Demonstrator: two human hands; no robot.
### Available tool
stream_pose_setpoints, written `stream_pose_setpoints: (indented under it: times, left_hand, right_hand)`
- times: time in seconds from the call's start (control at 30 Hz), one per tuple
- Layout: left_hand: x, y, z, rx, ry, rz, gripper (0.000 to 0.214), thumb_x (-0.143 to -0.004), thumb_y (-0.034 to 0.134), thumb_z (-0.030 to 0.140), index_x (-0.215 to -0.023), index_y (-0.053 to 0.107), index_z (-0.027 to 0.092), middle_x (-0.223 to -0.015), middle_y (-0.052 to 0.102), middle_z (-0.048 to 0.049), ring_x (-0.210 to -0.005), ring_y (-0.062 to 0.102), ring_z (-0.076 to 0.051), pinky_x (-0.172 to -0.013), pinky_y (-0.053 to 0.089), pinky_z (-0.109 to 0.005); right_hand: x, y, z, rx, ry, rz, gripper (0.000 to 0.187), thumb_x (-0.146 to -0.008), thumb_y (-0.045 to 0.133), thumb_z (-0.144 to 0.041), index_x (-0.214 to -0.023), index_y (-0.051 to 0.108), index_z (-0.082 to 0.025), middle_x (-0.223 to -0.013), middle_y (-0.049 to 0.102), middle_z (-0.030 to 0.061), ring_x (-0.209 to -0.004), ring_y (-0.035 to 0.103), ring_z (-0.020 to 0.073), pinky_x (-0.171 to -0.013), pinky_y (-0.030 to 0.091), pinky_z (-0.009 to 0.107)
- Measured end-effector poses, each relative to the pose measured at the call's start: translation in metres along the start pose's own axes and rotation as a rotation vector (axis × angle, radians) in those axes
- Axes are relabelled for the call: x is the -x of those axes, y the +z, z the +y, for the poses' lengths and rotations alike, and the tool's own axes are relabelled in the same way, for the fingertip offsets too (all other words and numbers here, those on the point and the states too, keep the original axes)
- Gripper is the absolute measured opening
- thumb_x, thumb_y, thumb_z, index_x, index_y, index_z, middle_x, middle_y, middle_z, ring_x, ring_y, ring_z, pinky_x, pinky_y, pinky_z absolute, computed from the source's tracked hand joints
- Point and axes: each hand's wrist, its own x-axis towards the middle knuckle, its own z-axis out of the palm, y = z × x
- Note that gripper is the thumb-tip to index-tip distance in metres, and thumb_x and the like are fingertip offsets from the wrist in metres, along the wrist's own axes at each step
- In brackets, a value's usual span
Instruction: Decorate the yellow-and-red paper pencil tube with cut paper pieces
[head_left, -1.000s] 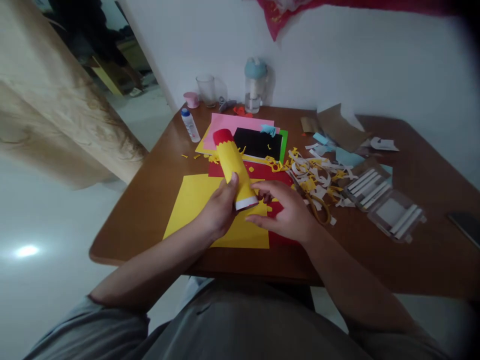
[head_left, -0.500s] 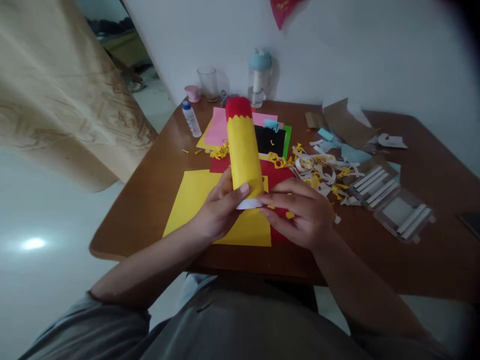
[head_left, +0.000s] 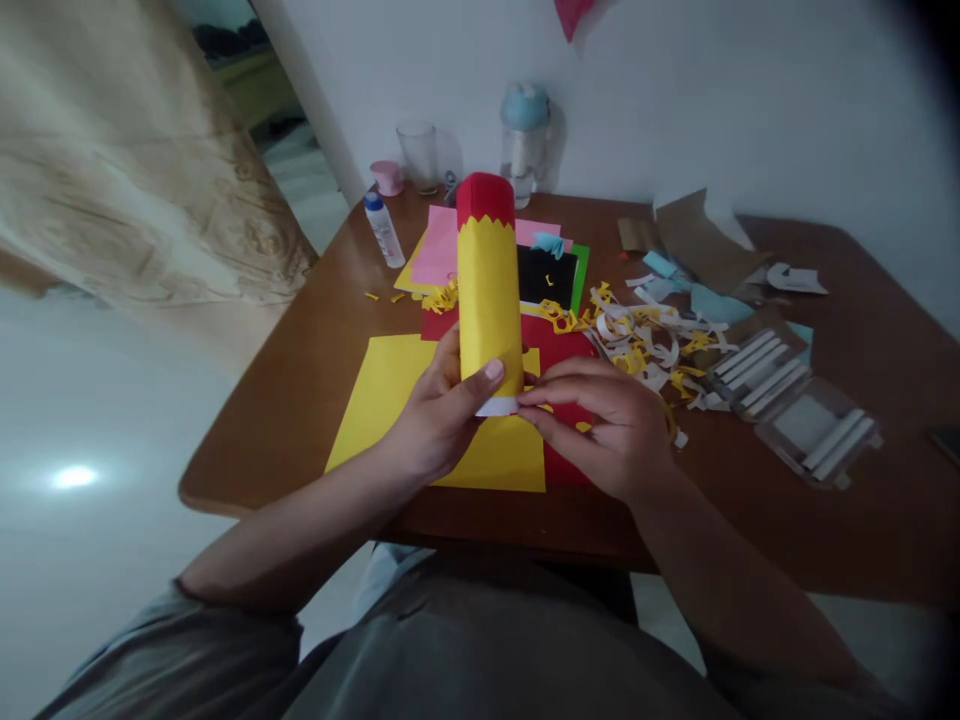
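Observation:
A paper tube [head_left: 489, 300] stands nearly upright above the table, yellow along its body, with a red zigzag-edged top and a white band at the bottom. My left hand [head_left: 442, 410] wraps round its lower part from the left, thumb across the front. At the lower right edge, the fingertips of my right hand [head_left: 607, 420] pinch the white band. Beneath the hands lie a yellow sheet [head_left: 375, 410] and a red sheet [head_left: 559, 355]. The back of the tube is hidden.
Paper scraps [head_left: 637, 330] and an opened plastic case [head_left: 795, 410] lie at the right. A glue bottle [head_left: 384, 232], pink cup [head_left: 387, 178], glass [head_left: 418, 158] and blue-lidded bottle [head_left: 525, 140] stand at the back. Pink paper [head_left: 435, 245] lies behind the tube.
The tube has tipped slightly more upright and turned a little. My right fingertips stay at its lower edge, the fingers drawn closer together. The camera view has shifted slightly.

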Motion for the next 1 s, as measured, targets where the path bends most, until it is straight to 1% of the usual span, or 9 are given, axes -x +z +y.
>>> stream_pose_setpoints:
  times: [0.13, 0.2, 0.3, 0.43, 0.53, 0.63, 0.73, 0.87, 1.0]
  left_hand:
    - [0.000, 0.000, -0.001, -0.007, 0.036, -0.010, 0.075, -0.089, 0.103, 0.049, -0.148, 0.060, 0.027, -0.129, 0.081, -0.0078, -0.107, 0.081, -0.024, -0.089, 0.065, -0.035]
    - [0.001, 0.001, -0.002, -0.004, 0.037, -0.009, 0.076, -0.089, 0.103, 0.047, -0.149, 0.060, 0.027, -0.125, 0.080, -0.0061, -0.104, 0.079, -0.022, -0.088, 0.063, -0.032]
    - [0.001, 0.002, -0.003, -0.003, 0.028, -0.017, 0.077, -0.089, 0.104, 0.047, -0.149, 0.060, 0.028, -0.124, 0.079, -0.0053, -0.107, 0.077, -0.023, -0.089, 0.061, -0.032]
    - [0.002, 0.002, -0.004, 0.029, 0.010, -0.025, 0.072, -0.091, 0.103, 0.045, -0.145, 0.060, 0.027, -0.122, 0.078, -0.0049, -0.102, 0.074, -0.021, -0.087, 0.059, -0.033]
    - [0.002, 0.001, -0.003, 0.043, -0.007, -0.019, 0.069, -0.093, 0.102, 0.045, -0.146, 0.061, 0.027, -0.128, 0.079, -0.0068, -0.105, 0.075, -0.022, -0.088, 0.059, -0.034]
    - [0.002, 0.002, -0.001, 0.046, -0.020, -0.011, 0.069, -0.091, 0.102, 0.046, -0.144, 0.062, 0.026, -0.134, 0.080, -0.0088, -0.111, 0.077, -0.025, -0.088, 0.058, -0.033]
    - [0.002, 0.004, 0.000, 0.051, -0.029, -0.004, 0.071, -0.089, 0.104, 0.046, -0.143, 0.063, 0.026, -0.134, 0.080, -0.0091, -0.113, 0.077, -0.026, -0.088, 0.058, -0.033]
    - [0.002, 0.004, 0.001, 0.077, -0.028, -0.018, 0.069, -0.088, 0.106, 0.045, -0.139, 0.064, 0.025, -0.127, 0.080, -0.0074, -0.104, 0.074, -0.022, -0.087, 0.058, -0.032]
    - [0.001, 0.003, 0.000, 0.084, -0.036, -0.031, 0.064, -0.089, 0.105, 0.043, -0.136, 0.066, 0.025, -0.122, 0.078, -0.0058, -0.099, 0.072, -0.020, -0.085, 0.057, -0.032]
  right_hand:
    - [0.001, 0.000, 0.003, -0.021, 0.007, -0.017, 0.015, -0.102, 0.092, -0.017, -0.108, 0.089, -0.030, -0.099, 0.089, 0.0013, -0.089, 0.085, 0.0201, -0.082, 0.071, 0.032]
    - [0.001, -0.001, 0.004, -0.029, 0.018, -0.035, 0.016, -0.101, 0.091, -0.015, -0.107, 0.087, -0.030, -0.098, 0.088, 0.0010, -0.089, 0.085, 0.0200, -0.082, 0.070, 0.032]
    - [0.000, -0.001, 0.007, -0.046, 0.028, -0.064, 0.017, -0.102, 0.091, -0.014, -0.106, 0.084, -0.028, -0.100, 0.087, 0.0016, -0.091, 0.084, 0.0205, -0.084, 0.070, 0.033]
    - [0.000, 0.000, 0.009, -0.089, 0.023, -0.097, 0.017, -0.102, 0.091, -0.015, -0.105, 0.080, -0.026, -0.099, 0.085, 0.0022, -0.091, 0.082, 0.0205, -0.085, 0.069, 0.034]
    - [0.000, 0.000, 0.010, -0.093, 0.007, -0.097, 0.018, -0.102, 0.089, -0.013, -0.104, 0.076, -0.026, -0.099, 0.083, 0.0020, -0.091, 0.080, 0.0204, -0.086, 0.067, 0.034]
    - [-0.001, 0.001, 0.010, -0.098, -0.003, -0.096, 0.018, -0.103, 0.088, -0.013, -0.106, 0.076, -0.026, -0.100, 0.084, 0.0021, -0.092, 0.080, 0.0201, -0.087, 0.067, 0.034]
    - [-0.001, 0.001, 0.011, -0.103, -0.008, -0.091, 0.018, -0.104, 0.088, -0.013, -0.110, 0.077, -0.026, -0.102, 0.084, 0.0029, -0.093, 0.080, 0.0204, -0.088, 0.067, 0.034]
    - [0.000, 0.001, 0.011, -0.107, -0.017, -0.117, 0.016, -0.106, 0.086, -0.014, -0.109, 0.075, -0.025, -0.101, 0.081, 0.0031, -0.093, 0.078, 0.0201, -0.087, 0.065, 0.035]
    - [0.000, 0.001, 0.011, -0.094, -0.046, -0.154, 0.017, -0.109, 0.077, -0.012, -0.108, 0.068, -0.026, -0.099, 0.075, 0.0027, -0.092, 0.073, 0.0207, -0.084, 0.062, 0.036]
